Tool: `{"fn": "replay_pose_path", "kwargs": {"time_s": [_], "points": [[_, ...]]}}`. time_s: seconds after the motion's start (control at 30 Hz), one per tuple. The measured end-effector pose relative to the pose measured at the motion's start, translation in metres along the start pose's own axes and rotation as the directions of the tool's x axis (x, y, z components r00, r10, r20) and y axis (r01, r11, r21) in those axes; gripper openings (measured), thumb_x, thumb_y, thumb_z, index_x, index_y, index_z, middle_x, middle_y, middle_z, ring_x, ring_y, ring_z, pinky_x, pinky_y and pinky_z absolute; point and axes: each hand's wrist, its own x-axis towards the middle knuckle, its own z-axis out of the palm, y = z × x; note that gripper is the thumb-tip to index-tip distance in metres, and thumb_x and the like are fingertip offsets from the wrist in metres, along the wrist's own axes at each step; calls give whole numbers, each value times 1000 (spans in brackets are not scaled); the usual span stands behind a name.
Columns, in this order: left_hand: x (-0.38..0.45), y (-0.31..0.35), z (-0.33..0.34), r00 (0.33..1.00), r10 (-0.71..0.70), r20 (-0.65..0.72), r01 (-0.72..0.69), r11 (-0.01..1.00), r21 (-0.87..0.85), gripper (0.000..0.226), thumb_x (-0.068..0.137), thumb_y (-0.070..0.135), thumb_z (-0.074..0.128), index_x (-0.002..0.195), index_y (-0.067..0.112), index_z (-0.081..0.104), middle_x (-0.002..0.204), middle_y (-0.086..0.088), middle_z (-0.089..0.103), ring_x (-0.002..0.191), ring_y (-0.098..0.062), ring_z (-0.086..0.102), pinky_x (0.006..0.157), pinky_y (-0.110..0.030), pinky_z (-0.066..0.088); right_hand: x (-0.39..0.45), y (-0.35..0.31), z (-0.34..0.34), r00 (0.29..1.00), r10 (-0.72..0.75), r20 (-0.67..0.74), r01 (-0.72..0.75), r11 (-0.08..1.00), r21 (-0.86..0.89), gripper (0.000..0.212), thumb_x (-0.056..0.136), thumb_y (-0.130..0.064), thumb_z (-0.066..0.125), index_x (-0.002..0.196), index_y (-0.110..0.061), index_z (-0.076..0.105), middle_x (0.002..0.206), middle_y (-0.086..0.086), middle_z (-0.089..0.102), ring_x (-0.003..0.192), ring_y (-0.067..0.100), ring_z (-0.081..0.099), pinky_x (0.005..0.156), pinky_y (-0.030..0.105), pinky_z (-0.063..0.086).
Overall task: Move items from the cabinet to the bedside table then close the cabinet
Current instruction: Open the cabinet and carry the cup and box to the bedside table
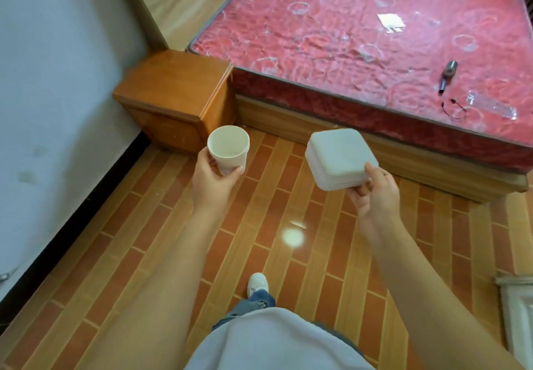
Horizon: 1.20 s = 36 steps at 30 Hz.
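Glossy brick-patterned floor [288,196] — hands around round paper cup [228,149], rounded-square plastic box [340,157]

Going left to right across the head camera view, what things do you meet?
Orange wooden bedside table → white paper cup in the left hand → white square lidded box in the right hand → dark hair dryer.

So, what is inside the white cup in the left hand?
The white cup in the left hand looks empty: bare inner wall and bottom show. The lidded white box in the right hand hides its contents.
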Motion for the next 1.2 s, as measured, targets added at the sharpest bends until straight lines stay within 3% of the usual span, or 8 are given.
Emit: {"fn": "replay_pose_path", "kwargs": {"time_s": [0.2, 0.43, 0.57, 0.7, 0.83, 0.9, 1.07, 1.2], "points": [[101, 21, 24, 999, 17, 31, -18, 999, 29, 67, 71, 20, 79, 129, 15, 44, 114, 10, 50, 105, -8, 49, 90, -25, 43, 71, -26, 67, 1000, 4, -11, -4, 1000, 9, 7, 91, -19, 52, 98, -19, 50, 123, 9, 54, 106, 21, 60, 83, 34, 54], [182, 28, 67, 999, -24, 23, 23, 999, 44, 66, 72, 19, 79, 128, 16, 44, 121, 4, 54, 109, -9, 49, 92, -25, 42, 161, -52, 118, 1000, 21, 4, -21, 1000, -6, 21, 91, -18, 53, 111, -15, 48, 121, 9, 56, 103, 21, 60, 84, 34, 54], [230, 37, 98, 999, -28, -34, 30, 998, 56, 70, 72, 19, 79, 132, 15, 43, 131, -1, 53, 121, -16, 49, 102, -31, 43, 217, -69, 145, 998, 41, 51, -40, 999, -29, 18, 91, -17, 53, 108, -14, 49, 118, 7, 56, 100, 19, 61, 88, 37, 53], [287, 57, 137, 993, -61, -101, 67, 996, 58, 71, 73, 21, 78, 133, 15, 42, 131, -2, 51, 119, -16, 49, 95, -25, 41, 284, -103, 183, 992, 59, 109, -51, 996, -69, 13, 91, -17, 53, 103, -16, 50, 112, 4, 57, 98, 18, 61, 84, 34, 53], [330, 67, 163, 977, -122, -174, 133, 990, 53, 72, 73, 21, 78, 134, 14, 40, 132, -3, 50, 119, -16, 48, 94, -26, 41, 337, -130, 217, 979, 80, 187, -55, 989, -138, 4, 90, -19, 54, 93, -19, 51, 120, 7, 54, 103, 22, 60, 86, 37, 51], [345, 68, 170, 968, -149, -201, 164, 985, 57, 71, 73, 22, 77, 133, 15, 40, 132, -3, 50, 120, -18, 49, 96, -29, 43, 358, -136, 233, 973, 95, 212, -60, 984, -169, 4, 90, -20, 55, 89, -20, 51, 122, 8, 54, 106, 23, 59, 82, 36, 52], [383, 71, 173, 940, -196, -278, 221, 973, 60, 71, 75, 24, 76, 135, 14, 38, 134, -4, 49, 119, -17, 48, 92, -26, 42, 397, -140, 275, 962, 130, 241, -86, 979, -185, 4, 90, -17, 54, 89, -18, 51, 120, 5, 52, 105, 23, 58, 94, 43, 49], [420, 68, 168, 923, -216, -319, 245, 968, 53, 72, 76, 27, 75, 135, 16, 37, 133, -4, 48, 114, -11, 46, 91, -24, 41, 422, -133, 313, 947, 147, 286, -85, 972, -220, 5, 91, -17, 53, 88, -17, 49, 120, 6, 52, 107, 25, 58, 85, 37, 52]]}}
